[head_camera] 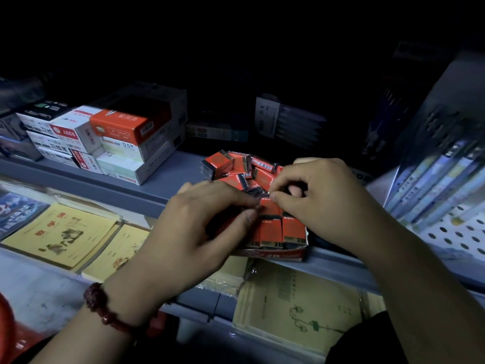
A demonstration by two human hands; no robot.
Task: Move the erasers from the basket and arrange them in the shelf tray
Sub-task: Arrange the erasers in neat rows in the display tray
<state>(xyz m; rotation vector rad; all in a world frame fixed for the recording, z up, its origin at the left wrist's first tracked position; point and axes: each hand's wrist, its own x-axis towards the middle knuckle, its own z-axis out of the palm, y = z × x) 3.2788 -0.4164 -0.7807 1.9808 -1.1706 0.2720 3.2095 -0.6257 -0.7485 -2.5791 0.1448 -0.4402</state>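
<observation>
On a dim stationery shelf [157, 190], the left hand [210, 224] and right hand [322, 195] together pinch one red-and-black eraser [265, 206] over the part-filled shelf tray [278, 256], apparently mid-placement, with careful upright seating beside its neighbours likely next.

Upper half of view: unlit. The rear of the grey metal shelf [118, 185] cannot be made out. Dark upright packs [288, 119] at the back: contents unreadable.

Left hand [199, 232] covers the left part of the red cardboard tray [278, 254] and the red-and-black sleeved erasers [273, 232] there. Right hand [322, 203] masks the tray's right rear.

Small dark piece [263, 194] pinched between both hands' fingertips: too small and shadowed to identify.

Red rounded object [6, 332] at lower left: cut by the frame edge, unidentified.

Blue-striped packs [433, 179] at right: blurred, print illegible.
</observation>
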